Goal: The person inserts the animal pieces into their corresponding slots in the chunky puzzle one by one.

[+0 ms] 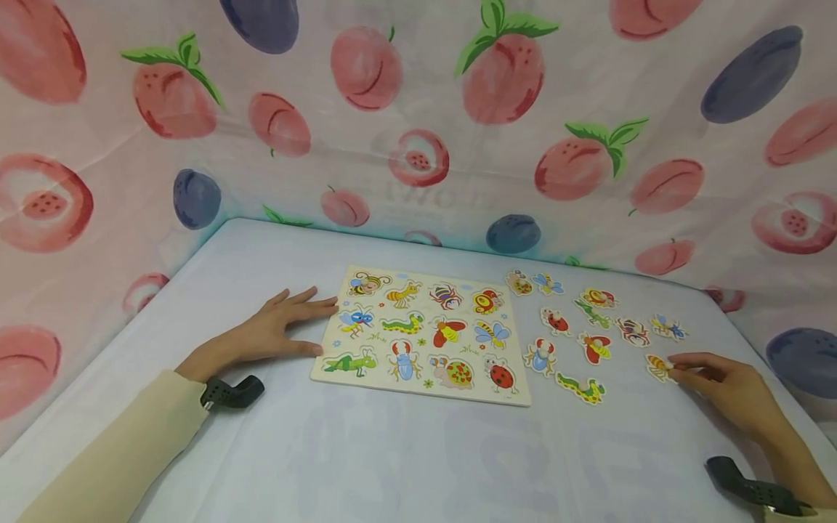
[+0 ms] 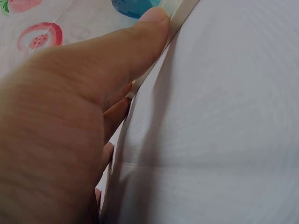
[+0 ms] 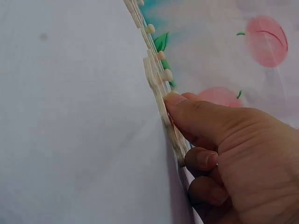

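Observation:
A wooden insect puzzle board [image 1: 373, 338] lies flat on the table, its pictures facing up. At its left edge my left hand [image 1: 277, 327] rests with fingers spread, fingertips and thumb touching the rim; the left wrist view shows the thumb [image 2: 145, 37] against the board's side. Far to the right, my right hand [image 1: 732, 388] pinches a yellow-striped insect puzzle piece [image 1: 656, 367] between thumb and fingers. In the right wrist view the thumb [image 3: 201, 114] is at the piece's knob, close over the table.
Several loose knobbed pieces lie between the board and my right hand, among them a caterpillar [image 1: 580, 388], a blue beetle [image 1: 540, 357], a ladybird [image 1: 555, 320], a red-winged bug [image 1: 596, 349] and a spider [image 1: 633, 332]. A fruit-print cloth [image 1: 445, 196] hangs behind the white table [image 1: 366, 457].

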A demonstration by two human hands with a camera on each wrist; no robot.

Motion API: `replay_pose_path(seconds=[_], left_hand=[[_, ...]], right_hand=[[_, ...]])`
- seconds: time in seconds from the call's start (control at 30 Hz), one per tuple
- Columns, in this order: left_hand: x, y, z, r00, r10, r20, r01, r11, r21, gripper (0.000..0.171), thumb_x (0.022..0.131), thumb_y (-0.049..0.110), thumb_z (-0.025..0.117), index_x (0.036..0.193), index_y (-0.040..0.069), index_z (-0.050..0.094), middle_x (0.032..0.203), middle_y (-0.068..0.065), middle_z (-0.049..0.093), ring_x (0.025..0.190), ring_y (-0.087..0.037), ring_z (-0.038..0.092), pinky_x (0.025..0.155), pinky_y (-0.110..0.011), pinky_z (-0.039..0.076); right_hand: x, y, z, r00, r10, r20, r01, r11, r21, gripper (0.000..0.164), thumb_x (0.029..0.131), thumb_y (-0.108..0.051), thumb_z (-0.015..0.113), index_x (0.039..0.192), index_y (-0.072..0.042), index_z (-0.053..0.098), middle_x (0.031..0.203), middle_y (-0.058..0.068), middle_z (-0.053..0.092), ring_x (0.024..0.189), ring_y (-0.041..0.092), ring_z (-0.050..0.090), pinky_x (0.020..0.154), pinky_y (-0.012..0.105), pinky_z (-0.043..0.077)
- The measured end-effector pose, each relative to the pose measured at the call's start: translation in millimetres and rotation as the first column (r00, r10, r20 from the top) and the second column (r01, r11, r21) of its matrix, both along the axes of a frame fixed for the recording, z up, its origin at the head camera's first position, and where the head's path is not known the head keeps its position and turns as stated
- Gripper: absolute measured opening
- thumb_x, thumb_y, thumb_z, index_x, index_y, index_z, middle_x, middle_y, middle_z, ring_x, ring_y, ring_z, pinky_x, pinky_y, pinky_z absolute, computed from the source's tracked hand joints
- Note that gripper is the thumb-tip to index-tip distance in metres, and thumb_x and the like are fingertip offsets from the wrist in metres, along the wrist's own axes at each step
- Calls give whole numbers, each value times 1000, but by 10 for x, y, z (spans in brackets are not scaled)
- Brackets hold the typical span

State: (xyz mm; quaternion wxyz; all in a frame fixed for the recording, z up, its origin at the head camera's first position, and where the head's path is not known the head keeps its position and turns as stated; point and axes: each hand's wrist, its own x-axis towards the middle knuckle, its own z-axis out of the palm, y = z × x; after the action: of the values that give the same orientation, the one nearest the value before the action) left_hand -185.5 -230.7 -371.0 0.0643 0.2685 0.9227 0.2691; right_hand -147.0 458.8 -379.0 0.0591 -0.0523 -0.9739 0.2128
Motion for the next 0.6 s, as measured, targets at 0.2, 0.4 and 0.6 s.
replay_pose_path(seconds=[0.2, 0.4, 0.6], left_hand=[[3, 3, -3, 1000, 2, -4, -2, 1000, 0, 75, 80, 54, 70, 144, 25, 46, 151, 11, 34, 145, -24, 8, 114, -50, -5], [-3, -8, -10, 1000, -13, -10, 13, 1000, 2, 75, 80, 53, 70, 144, 24, 45, 152, 9, 33, 145, -25, 8, 114, -51, -4], [-5, -13, -21, 999, -32, -35, 32, 999, 4, 75, 81, 52, 70, 145, 21, 45, 152, 7, 34, 145, -28, 10, 113, -53, -3]], right_hand=[[-15, -46, 12, 1000, -17, 6, 17, 1000, 0, 51, 88, -44, 68, 117, -2, 66, 98, 13, 66, 73, 18, 48, 51, 22, 39], [-31, -115, -5, 999, -43, -2, 43, 999, -8, 51, 88, -44, 67, 116, -1, 66, 103, 17, 65, 81, 22, 48, 54, 20, 40], [-20, -143, -7, 998, -57, -18, 56, 998, -12, 46, 88, -41, 68, 113, -3, 68, 105, 17, 65, 83, 22, 48, 55, 21, 39]])
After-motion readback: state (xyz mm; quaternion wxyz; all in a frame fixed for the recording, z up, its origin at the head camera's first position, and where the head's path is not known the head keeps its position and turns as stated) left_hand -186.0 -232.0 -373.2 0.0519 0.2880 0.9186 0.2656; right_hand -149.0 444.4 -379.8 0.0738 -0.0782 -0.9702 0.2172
